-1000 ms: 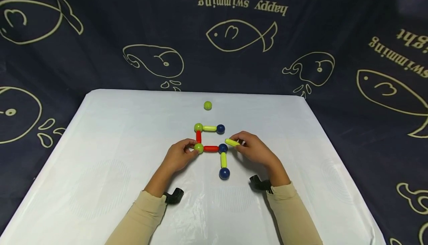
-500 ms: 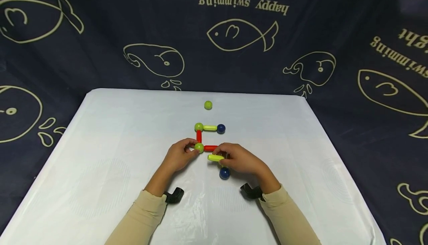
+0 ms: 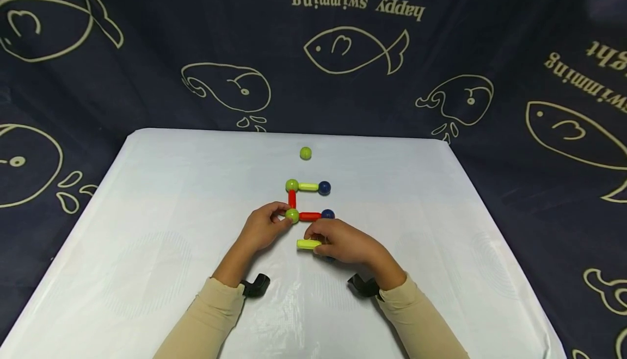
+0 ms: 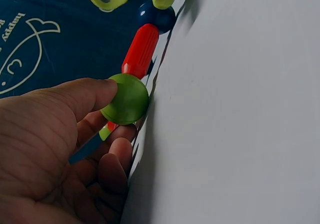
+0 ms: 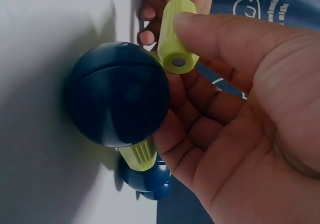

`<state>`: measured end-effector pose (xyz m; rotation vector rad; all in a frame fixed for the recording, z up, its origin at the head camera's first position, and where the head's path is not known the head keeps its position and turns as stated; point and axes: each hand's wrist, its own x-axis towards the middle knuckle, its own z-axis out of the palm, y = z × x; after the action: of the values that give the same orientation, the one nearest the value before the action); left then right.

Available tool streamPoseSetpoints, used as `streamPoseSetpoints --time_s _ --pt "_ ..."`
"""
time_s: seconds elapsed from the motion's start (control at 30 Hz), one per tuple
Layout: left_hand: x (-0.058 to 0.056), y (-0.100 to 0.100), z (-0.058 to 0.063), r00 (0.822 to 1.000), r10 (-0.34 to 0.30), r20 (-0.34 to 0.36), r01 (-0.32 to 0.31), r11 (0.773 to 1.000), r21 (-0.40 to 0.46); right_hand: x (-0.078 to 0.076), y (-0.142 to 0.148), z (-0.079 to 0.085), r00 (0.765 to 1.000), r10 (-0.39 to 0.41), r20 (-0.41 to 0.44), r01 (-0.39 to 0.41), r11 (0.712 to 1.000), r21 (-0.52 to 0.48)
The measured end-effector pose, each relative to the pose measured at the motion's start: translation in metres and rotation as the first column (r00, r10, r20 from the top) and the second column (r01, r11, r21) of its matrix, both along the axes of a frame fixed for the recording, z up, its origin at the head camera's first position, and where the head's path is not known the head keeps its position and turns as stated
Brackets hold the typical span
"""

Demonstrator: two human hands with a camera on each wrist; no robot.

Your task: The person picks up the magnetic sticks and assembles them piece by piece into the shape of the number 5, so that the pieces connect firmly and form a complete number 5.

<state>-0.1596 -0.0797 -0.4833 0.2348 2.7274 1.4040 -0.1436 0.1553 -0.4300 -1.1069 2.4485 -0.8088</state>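
Observation:
My left hand (image 3: 264, 231) pinches a green ball (image 4: 126, 99) between thumb and fingers. This ball is the corner of a magnetic ball-and-rod shape lying on the table. One red rod (image 3: 292, 199) runs back from it and another red rod (image 3: 310, 216) runs right to a navy ball (image 3: 327, 215). My right hand (image 3: 345, 242) pinches a loose yellow-green magnetic rod (image 5: 175, 41), its metal tip showing in the right wrist view. Right beside those fingers is the front navy ball (image 5: 117, 93), mostly hidden in the head view, with a yellow-green rod (image 5: 139, 156) behind it.
At the shape's back, a second green ball (image 3: 292, 185) joins a yellow-green rod (image 3: 308, 187) and a navy ball (image 3: 324, 187). A single green ball (image 3: 306, 153) lies near the far edge of the white-covered table (image 3: 196, 168). A dark printed cloth (image 3: 274, 32) hangs behind.
My right hand has carried its yellow-green rod from right of the middle navy ball leftward and nearer the front, over the front navy ball. My left hand stays on the green ball.

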Motion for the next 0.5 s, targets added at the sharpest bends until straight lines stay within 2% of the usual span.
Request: streamPoseSetpoints --time_s 0.23,0.5 --pt "0.0004 0.0003 0.0009 1.000 0.000 -0.001 0.000 1.000 0.000 0.0026 -0.0028 -0.0014 0.999 0.042 -0.032 -0.040 0.997 0.063" --pt "-0.0001 -0.0001 0.0017 1.000 -0.003 -0.009 0.003 1.000 0.003 0.0064 -0.0052 0.0011 0.996 0.062 -0.063 -0.057 0.995 0.078"
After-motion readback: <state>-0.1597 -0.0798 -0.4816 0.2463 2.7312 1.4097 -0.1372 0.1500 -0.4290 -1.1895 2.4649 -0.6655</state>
